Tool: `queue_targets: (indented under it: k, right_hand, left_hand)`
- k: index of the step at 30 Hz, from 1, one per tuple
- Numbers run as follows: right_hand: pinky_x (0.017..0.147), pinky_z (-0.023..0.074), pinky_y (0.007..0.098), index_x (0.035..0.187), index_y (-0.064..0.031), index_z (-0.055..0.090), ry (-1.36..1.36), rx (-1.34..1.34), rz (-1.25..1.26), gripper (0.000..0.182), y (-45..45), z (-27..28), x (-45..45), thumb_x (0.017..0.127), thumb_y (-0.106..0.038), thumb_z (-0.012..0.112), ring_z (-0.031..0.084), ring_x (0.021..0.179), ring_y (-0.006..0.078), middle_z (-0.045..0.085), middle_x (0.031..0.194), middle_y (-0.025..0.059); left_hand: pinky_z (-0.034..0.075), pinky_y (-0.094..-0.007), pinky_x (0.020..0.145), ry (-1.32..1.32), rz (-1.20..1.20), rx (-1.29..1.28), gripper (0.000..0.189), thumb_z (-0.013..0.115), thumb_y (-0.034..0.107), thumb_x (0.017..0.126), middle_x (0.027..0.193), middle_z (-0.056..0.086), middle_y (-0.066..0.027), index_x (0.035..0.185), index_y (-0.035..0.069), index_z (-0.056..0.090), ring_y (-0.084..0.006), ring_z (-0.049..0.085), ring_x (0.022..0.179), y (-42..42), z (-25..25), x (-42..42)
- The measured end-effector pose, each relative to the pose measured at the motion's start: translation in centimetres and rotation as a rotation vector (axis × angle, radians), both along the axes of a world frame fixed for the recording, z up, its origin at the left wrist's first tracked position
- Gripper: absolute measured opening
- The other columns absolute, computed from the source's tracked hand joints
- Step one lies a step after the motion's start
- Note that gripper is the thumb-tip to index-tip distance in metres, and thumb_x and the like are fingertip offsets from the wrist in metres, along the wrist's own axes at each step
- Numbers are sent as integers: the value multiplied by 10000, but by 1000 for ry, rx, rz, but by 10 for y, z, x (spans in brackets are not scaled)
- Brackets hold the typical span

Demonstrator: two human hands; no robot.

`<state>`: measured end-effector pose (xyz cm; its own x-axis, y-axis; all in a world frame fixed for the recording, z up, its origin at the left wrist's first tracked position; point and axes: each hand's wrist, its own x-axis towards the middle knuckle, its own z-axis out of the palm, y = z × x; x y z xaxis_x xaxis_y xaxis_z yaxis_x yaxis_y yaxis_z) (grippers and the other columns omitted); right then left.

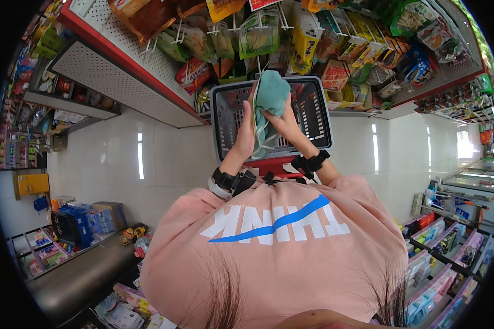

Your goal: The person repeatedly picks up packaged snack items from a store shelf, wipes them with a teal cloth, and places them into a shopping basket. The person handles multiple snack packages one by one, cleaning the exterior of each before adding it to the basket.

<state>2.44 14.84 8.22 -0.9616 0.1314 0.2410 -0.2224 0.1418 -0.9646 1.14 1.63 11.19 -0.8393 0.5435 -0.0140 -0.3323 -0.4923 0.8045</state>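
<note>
A green cloth [271, 93] with pale edging hangs folded between my two hands, above a grey plastic shopping basket [326, 123]. My left hand [244, 133] is upright at the cloth's left side, against a thin flat item whose edge alone shows; what it is I cannot tell. My right hand [286, 123] grips the cloth from the right, its thumb across the front. Behind the cloth, the fingers of both hands are partly hidden. Through the slotted basket walls, dark gaps show. A red frame [271, 165] sits under the basket's near edge.
Hanging food packets [260, 35] fill the pegboard shelf just beyond the basket. A white perforated shelf panel [127, 82] with a red edge runs along the left. Pale tiled floor [177, 156] lies on both sides. Low shelves of packaged goods [436, 283] stand at the lower right.
</note>
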Motion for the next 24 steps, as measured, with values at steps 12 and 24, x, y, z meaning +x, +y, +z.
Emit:
queue_targets:
  k: [12, 24]
  right_hand:
    - [914, 372, 424, 1253, -43, 360, 284, 351, 85, 713, -13, 39, 0, 652, -172, 721, 401, 1135, 392, 337, 1275, 180]
    - [853, 414, 387, 1273, -51, 297, 45, 199, -57, 701, -18, 29, -7, 718, -212, 693, 504, 1042, 326, 482, 1149, 180]
  left_hand:
    - [318, -317, 983, -85, 136, -114, 492, 343, 361, 938, 1319, 361, -40, 1343, 90, 269, -165, 366, 1192, -20, -48, 1]
    - [253, -270, 1005, 22, 102, -124, 509, 311, 364, 949, 1331, 348, -32, 1369, 88, 236, -137, 351, 1198, -12, -19, -15]
